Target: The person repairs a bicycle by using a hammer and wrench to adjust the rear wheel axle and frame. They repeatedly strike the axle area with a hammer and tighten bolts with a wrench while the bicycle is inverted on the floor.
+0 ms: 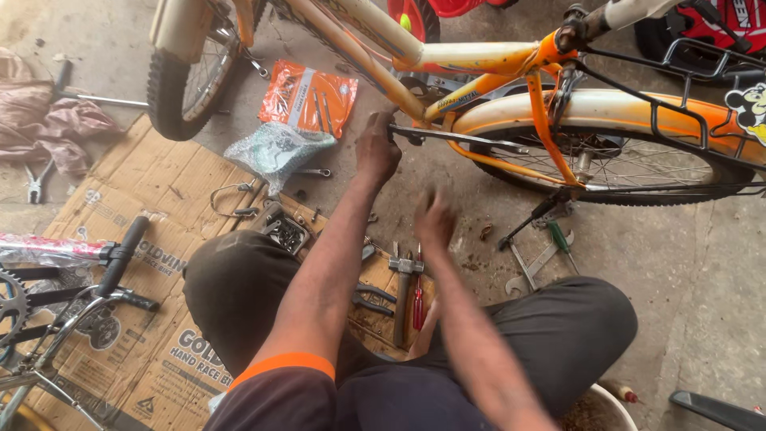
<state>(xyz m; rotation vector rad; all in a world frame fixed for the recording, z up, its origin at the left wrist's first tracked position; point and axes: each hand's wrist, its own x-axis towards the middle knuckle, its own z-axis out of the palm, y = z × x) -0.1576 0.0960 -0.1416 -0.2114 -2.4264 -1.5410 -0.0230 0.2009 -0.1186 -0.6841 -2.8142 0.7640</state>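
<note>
Bicycle (479,60), orange and cream, stands ahead on the floor (702,263), frame running left to right; left hand (377,148) closed on its crank area, nearer, while right hand (435,219), blurred, grip unclear, hovers above pliers (403,275) and red screwdriver (417,299).

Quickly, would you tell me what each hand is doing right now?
Left hand: closed on the black bar by the orange bike frame.
Right hand: blurred above the floor, nothing visibly held; open or closed cannot be told.
</note>
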